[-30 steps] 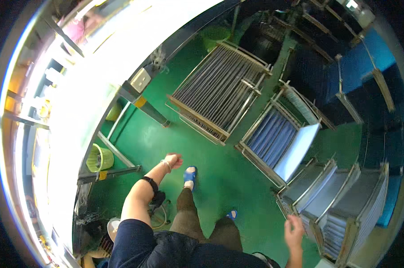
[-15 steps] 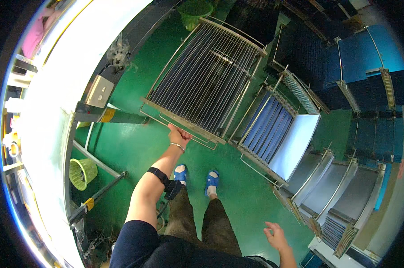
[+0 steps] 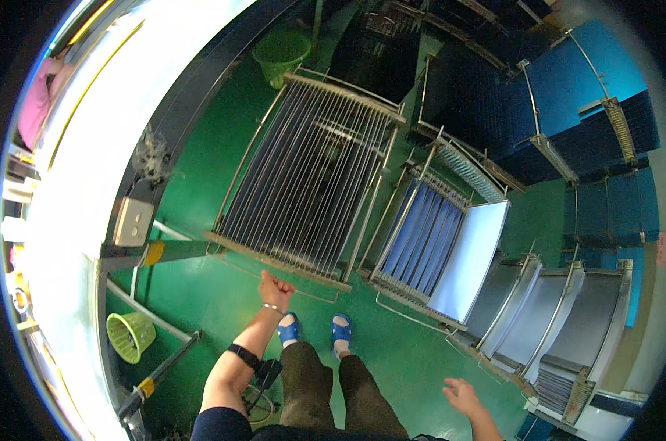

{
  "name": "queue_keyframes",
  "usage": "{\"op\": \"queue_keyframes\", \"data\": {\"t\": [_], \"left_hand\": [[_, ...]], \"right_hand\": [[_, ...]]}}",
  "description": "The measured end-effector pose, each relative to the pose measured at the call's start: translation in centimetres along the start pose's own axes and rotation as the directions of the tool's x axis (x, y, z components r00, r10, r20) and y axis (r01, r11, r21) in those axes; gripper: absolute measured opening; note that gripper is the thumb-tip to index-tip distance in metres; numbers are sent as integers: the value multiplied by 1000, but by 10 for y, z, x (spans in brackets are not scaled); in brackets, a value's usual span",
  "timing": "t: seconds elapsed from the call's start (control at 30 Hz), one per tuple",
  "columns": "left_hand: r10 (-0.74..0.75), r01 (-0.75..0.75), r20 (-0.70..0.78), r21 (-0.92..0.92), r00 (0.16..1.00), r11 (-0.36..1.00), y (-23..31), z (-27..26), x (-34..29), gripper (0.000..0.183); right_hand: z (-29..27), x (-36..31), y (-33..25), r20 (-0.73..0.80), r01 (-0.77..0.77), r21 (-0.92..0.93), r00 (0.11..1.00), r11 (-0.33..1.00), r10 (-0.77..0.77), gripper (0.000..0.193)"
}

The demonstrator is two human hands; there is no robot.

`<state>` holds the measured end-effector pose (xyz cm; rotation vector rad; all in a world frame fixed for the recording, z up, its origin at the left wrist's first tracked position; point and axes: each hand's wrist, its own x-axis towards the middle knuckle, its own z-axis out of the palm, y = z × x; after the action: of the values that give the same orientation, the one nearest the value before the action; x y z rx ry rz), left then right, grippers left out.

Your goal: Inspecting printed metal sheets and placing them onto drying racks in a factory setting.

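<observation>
A metal slotted rack (image 3: pixel 307 173) with many thin parallel bars stands on the floor in front of me, dark panels showing between its bars. My left hand (image 3: pixel 276 289) is closed round the thin wire handle (image 3: pixel 314 295) at the rack's near end, with the arm stretched forward. My right hand (image 3: pixel 463 398) hangs free at the lower right, its fingers apart and nothing in it. Close to the right of the slotted rack stands a second rack (image 3: pixel 380 259), holding several blue-grey panels and one pale panel (image 3: pixel 469 261).
A bright white work table (image 3: pixel 75 242) runs along the left; its metal legs reach the green floor (image 3: pixel 399 382). Green baskets stand under it (image 3: pixel 130 338) and behind the rack (image 3: pixel 281 55). More racks with grey panels (image 3: pixel 546 301) and blue panels (image 3: pixel 568 95) line the right.
The slotted rack has come nearer to my feet, with my left hand still on its handle, and has slid past the second rack. The whole view has shifted too.
</observation>
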<state>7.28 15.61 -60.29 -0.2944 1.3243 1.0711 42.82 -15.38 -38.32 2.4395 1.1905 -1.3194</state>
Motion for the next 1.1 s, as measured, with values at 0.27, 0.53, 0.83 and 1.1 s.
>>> {"op": "queue_keyframes", "data": {"t": [0.27,0.53,0.83,1.1], "left_hand": [[-82,71,267,50,960,996,17,-7,-25,31],[-286,252,155,210,946,945,15,-111,115,35],[36,-84,272,168,962,982,-36,-79,208,69],[66,-21,315,-143,947,990,-18,-55,227,45]], "right_hand": [[1,7,-8,56,-125,94,991,988,120,33],[26,24,-1,137,-230,77,966,970,218,32],[56,37,13,138,-154,-132,975,979,172,38],[73,25,21,103,-147,-61,983,987,153,32]]}}
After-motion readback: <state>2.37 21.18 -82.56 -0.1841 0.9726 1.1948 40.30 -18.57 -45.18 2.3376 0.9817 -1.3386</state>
